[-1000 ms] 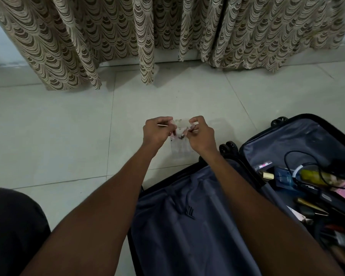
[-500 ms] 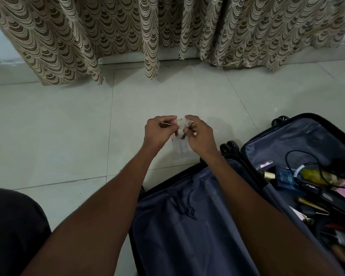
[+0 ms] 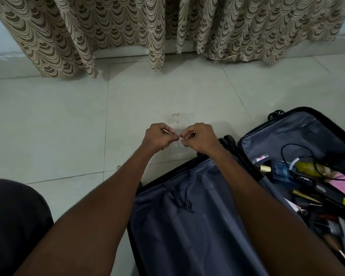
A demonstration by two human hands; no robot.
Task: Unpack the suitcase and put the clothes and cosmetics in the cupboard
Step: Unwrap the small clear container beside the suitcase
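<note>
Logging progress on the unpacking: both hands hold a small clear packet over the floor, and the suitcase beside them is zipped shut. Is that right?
Not quite. The suitcase lies open, with cosmetics and a cable showing in its right half, as the head view shows. The rest stands: the left hand and right hand pinch a small clear packet over the floor.

suitcase (image 3: 187, 226) right on floor (image 3: 58, 126) | cosmetics (image 3: 307, 186) in its right half | curtain (image 3: 167, 26) behind

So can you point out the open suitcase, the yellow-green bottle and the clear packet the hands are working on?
suitcase (image 3: 187, 226), head view, on the grey lining of the near half.
yellow-green bottle (image 3: 309, 166), head view, on the middle of its body.
clear packet (image 3: 177, 151), head view, on the part below the hands.
</note>
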